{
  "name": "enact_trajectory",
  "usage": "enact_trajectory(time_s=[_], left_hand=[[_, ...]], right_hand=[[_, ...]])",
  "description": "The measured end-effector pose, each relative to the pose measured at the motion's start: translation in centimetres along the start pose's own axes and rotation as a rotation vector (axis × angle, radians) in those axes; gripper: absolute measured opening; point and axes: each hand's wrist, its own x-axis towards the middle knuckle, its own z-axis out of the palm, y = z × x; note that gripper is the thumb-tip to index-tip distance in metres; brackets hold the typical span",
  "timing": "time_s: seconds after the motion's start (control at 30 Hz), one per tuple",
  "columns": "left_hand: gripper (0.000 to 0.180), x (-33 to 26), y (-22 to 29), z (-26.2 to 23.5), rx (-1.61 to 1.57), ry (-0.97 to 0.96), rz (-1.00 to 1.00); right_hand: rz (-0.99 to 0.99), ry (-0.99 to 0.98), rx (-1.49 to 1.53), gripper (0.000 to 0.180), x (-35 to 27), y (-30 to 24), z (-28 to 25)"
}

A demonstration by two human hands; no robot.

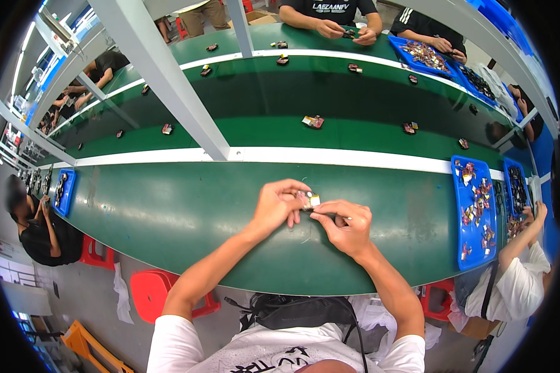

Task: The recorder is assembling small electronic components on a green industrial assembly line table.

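Note:
Over the green worktop [168, 205], in front of my chest, I hold a small electronic part [313, 199] with a yellow-and-white label and a dark edge. My left hand [276, 204] grips it from the left, thumb and fingers closed around its side. From the right, my right hand [347, 227] pinches at its lower right edge with thumb and forefinger. Fingers cover much of the part, so its full shape is hidden. A thin wire or thread seems to show just below it.
To my right lies a blue tray [458, 214] of similar small parts. Beyond a white rail [354, 156], similar parts [313, 122] sit spaced along a green conveyor belt [249, 133]. A grey post [168, 81] rises left of centre. Co-workers sit across, left and right; a red stool [149, 292] stands lower left.

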Motion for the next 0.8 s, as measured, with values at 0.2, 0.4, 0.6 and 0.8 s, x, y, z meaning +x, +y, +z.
enact_trajectory(time_s=[0.2, 0.4, 0.6, 0.8], left_hand=[[0.022, 9.8, 2.8, -5.7, 0.196, 0.438, 0.255], [0.026, 14.1, 3.9, -7.6, 0.955, 0.8, 0.357], [0.021, 15.3, 5.1, -3.2, 1.057, 0.623, 0.471], [0.034, 15.1, 3.0, -0.3, 1.113, 0.58, 0.301]], right_hand=[[0.081, 0.14, -0.031, 0.017, 0.6, 0.6, -0.5], [0.061, 0.11, -0.075, 0.015, 0.2, 1.1, -0.5], [0.036, 0.085, -0.089, 0.015, 0.2, 1.1, -0.8], [0.045, 0.085, -0.113, 0.014, 0.3, 1.1, -0.7]])
